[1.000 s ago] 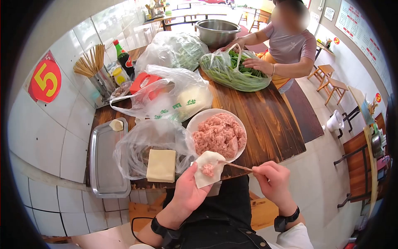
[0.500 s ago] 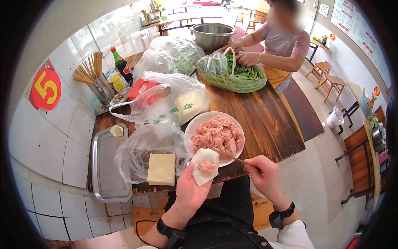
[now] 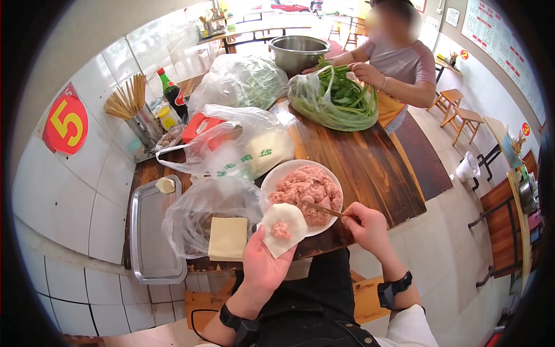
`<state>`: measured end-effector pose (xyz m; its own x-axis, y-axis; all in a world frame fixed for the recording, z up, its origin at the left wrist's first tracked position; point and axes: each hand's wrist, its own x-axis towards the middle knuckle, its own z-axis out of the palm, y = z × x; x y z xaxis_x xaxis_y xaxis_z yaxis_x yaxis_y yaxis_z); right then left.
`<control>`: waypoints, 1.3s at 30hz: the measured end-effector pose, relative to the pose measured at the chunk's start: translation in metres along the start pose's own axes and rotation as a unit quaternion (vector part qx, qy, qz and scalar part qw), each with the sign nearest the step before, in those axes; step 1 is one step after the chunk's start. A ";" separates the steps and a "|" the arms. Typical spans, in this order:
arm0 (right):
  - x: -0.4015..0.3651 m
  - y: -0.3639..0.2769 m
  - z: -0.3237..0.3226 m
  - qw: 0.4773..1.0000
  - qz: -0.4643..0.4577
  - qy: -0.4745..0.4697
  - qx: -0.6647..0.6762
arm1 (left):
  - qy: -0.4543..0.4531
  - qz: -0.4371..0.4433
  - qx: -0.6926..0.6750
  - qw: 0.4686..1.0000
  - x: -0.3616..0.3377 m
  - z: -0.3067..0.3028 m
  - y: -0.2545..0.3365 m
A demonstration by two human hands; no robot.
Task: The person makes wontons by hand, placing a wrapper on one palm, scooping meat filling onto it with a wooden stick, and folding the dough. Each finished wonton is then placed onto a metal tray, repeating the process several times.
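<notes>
My left hand (image 3: 267,263) is closed at the edge of a pale square dough wrapper (image 3: 293,218), which lies over the fingers with a small dab of minced meat (image 3: 281,230) on it. In my right hand (image 3: 368,228) is a thin flat wooden stick (image 3: 325,209), its tip touching the pink minced meat (image 3: 303,184) heaped on a white plate (image 3: 266,186). Left of my left hand, a stack of wrappers (image 3: 228,238) sits on a clear plastic bag (image 3: 188,222). One folded dumpling (image 3: 165,185) rests at the far end of a metal tray (image 3: 137,231).
Across the wooden table (image 3: 370,173) a person (image 3: 399,66) handles leafy greens (image 3: 347,98) in a bag. Beyond the plate are a white plastic bag (image 3: 243,147), another bag of greens (image 3: 243,78) and a steel pot (image 3: 298,52). Chopsticks (image 3: 134,95) and a sauce bottle (image 3: 172,92) stand by the wall.
The stick has moved off the wrapper's edge to the meat on the plate. The dab on the wrapper looks more compact. The other person has lifted some greens.
</notes>
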<state>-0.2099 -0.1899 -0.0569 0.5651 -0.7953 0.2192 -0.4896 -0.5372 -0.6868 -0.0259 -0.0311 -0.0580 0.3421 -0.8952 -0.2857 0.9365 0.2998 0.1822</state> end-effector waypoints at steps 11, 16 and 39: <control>-0.026 -0.047 0.026 0.849 0.147 -0.041 0.506 | -0.059 -0.049 0.014 0.997 -0.001 0.000 -0.017; -0.028 -0.050 0.051 0.833 0.170 -0.017 0.526 | -0.033 -0.025 0.063 0.997 -0.001 -0.010 -0.022; -0.043 -0.085 0.078 0.978 -0.180 0.107 0.021 | -0.030 -0.007 0.131 0.991 0.003 -0.016 -0.030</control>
<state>-0.1408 -0.0883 -0.0624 0.5410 -0.6002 0.5891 -0.2553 -0.7847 -0.5649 -0.0523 -0.0375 -0.0792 0.3167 -0.9189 -0.2351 0.8861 0.1982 0.4190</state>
